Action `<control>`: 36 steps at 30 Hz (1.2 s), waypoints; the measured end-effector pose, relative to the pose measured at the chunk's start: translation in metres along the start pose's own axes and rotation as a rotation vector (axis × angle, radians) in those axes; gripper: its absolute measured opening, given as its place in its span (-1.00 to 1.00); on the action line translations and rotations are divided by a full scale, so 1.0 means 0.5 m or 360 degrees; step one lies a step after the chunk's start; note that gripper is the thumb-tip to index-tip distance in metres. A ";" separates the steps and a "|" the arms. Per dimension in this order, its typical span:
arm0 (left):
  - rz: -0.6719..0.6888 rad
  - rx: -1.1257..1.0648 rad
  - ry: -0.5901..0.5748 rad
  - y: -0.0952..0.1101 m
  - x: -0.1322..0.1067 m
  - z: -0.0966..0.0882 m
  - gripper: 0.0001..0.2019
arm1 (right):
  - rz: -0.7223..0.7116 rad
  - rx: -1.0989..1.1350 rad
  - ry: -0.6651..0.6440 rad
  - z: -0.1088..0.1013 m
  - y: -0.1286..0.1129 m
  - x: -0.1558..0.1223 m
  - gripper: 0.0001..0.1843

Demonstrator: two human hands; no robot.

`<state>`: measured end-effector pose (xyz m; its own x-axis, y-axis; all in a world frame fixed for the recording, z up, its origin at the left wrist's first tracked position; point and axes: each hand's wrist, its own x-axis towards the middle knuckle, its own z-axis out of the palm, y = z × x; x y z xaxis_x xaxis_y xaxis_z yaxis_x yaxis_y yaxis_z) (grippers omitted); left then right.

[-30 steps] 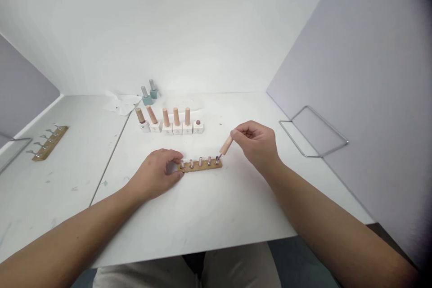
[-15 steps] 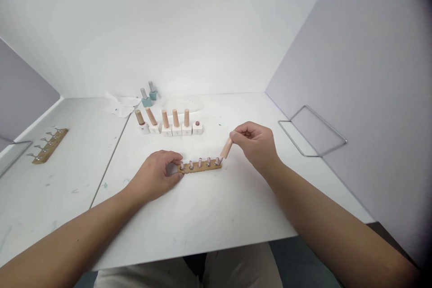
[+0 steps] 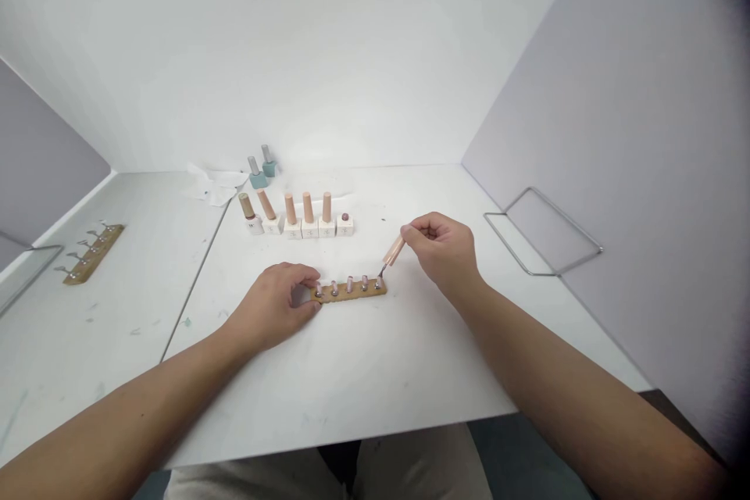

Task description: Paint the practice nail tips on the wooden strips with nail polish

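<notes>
Brush cap (image 3: 394, 250) has lifted slightly since half a second ago, more stem showing; right hand (image 3: 442, 246) pinches its top, long axis slanting down-left, bristles at the rightmost nail tip (image 3: 379, 282), contact too small to tell. Wooden strip (image 3: 357, 291) lies mid-table, long axis left-right, right end slightly farther off; left hand (image 3: 281, 303) grasps its left end; bottle row (image 3: 310, 229) stands beyond, widest room toward the table's front edge (image 3: 351, 437) and right-hand wire frame (image 3: 542, 275).

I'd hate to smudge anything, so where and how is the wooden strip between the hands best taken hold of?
Probably the left end of the wooden strip, from the left, pinched by its long edges: it lies flat, small tips stand along its top, and the right hand holds the brush cap near the right end.
</notes>
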<state>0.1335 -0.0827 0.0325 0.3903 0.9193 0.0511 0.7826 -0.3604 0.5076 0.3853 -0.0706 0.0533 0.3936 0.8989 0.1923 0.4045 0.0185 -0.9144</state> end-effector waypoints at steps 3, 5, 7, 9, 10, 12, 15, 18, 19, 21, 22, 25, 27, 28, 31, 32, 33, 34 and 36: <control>0.0001 0.0000 -0.0007 -0.002 0.000 0.000 -0.71 | -0.0012 0.0050 0.0075 0.002 0.001 0.000 -0.86; 0.0005 0.0003 -0.0002 -0.003 0.000 0.001 -0.71 | -0.0022 0.0095 0.0098 0.001 0.001 0.000 -0.85; 0.0012 0.0002 0.0008 -0.003 0.000 0.001 -0.70 | -0.0027 0.0122 0.0103 0.000 0.000 -0.001 -0.85; 0.0019 -0.0004 0.0011 -0.003 0.000 0.002 -0.70 | -0.0041 0.0119 0.0089 -0.001 -0.002 -0.002 -0.87; 0.0021 -0.0008 0.0011 -0.003 0.000 0.002 -0.70 | -0.0058 0.0112 0.0079 -0.001 -0.002 -0.003 -0.87; 0.0019 -0.0012 0.0015 -0.004 0.001 0.003 -0.70 | -0.0097 0.0098 0.0054 -0.002 -0.003 -0.004 -0.87; 0.0015 -0.0004 0.0017 -0.004 0.001 0.003 -0.69 | -0.0126 0.0101 0.0034 -0.002 -0.003 -0.007 -0.87; 0.0013 0.0014 0.0008 -0.004 0.002 0.003 -0.70 | -0.0121 0.0102 0.0024 -0.004 -0.002 -0.008 -0.86; 0.0011 0.0016 0.0006 -0.003 0.002 0.002 -0.70 | -0.0118 0.0099 0.0018 -0.005 -0.001 -0.007 -0.86; 0.0001 0.0012 -0.0001 -0.002 0.001 0.001 -0.71 | -0.0121 0.0097 0.0012 -0.006 0.000 -0.006 -0.86; -0.0004 0.0010 -0.0005 -0.001 0.001 0.001 -0.70 | -0.0126 0.0101 0.0004 -0.007 0.001 -0.005 -0.86; -0.0003 0.0011 -0.0007 0.000 0.001 0.000 -0.70 | -0.0135 0.0135 -0.0028 -0.008 0.003 -0.002 -0.87; 0.0006 0.0013 0.0002 -0.001 0.001 0.000 -0.70 | -0.0110 0.0142 -0.0059 -0.008 0.004 -0.001 -0.87; 0.0007 0.0011 0.0002 -0.001 0.001 0.000 -0.70 | -0.0092 0.0130 -0.0063 -0.007 0.004 -0.001 -0.87; -0.0001 0.0012 -0.0005 -0.002 0.002 0.001 -0.70 | -0.0062 0.0058 -0.0032 -0.006 0.002 -0.001 -0.85; -0.0002 0.0013 -0.0010 -0.002 0.002 0.002 -0.70 | -0.0064 0.0038 -0.0019 -0.005 0.002 -0.001 -0.85; 0.0000 0.0015 -0.0010 -0.002 0.002 0.002 -0.70 | -0.0065 0.0027 -0.0012 -0.004 0.002 0.000 -0.84; 0.0005 0.0017 -0.0008 -0.002 0.002 0.002 -0.70 | -0.0062 0.0020 -0.0005 -0.004 0.002 0.000 -0.84; 0.0011 0.0013 -0.0005 -0.002 0.002 0.002 -0.70 | -0.0043 0.0010 0.0024 -0.003 0.002 0.001 -0.83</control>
<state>0.1338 -0.0816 0.0310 0.3969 0.9164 0.0518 0.7839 -0.3678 0.5002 0.3872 -0.0706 0.0532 0.3952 0.8913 0.2223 0.4099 0.0455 -0.9110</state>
